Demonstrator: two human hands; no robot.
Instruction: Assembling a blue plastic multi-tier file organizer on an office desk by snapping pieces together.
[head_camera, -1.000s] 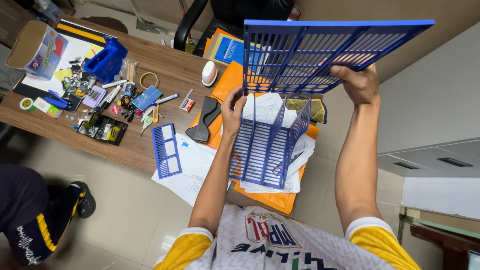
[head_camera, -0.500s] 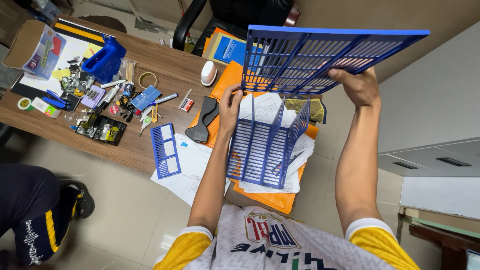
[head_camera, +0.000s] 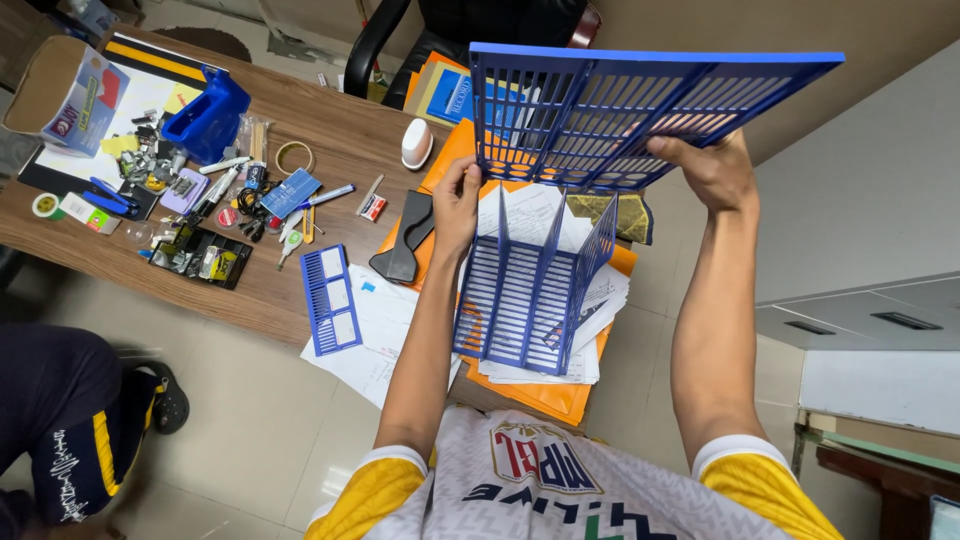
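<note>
Both hands raise a blue slotted panel (head_camera: 640, 115) level above the bench (head_camera: 330, 150); left hand (head_camera: 457, 205) fingers and right hand (head_camera: 712, 170) fingers clasp its near edge.

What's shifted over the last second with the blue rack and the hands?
Little. The right hand lowered slightly, dipping the top panel on its side. The left hand keeps its grip on the rack. Desk clutter and the loose blue panel stayed put.
</note>
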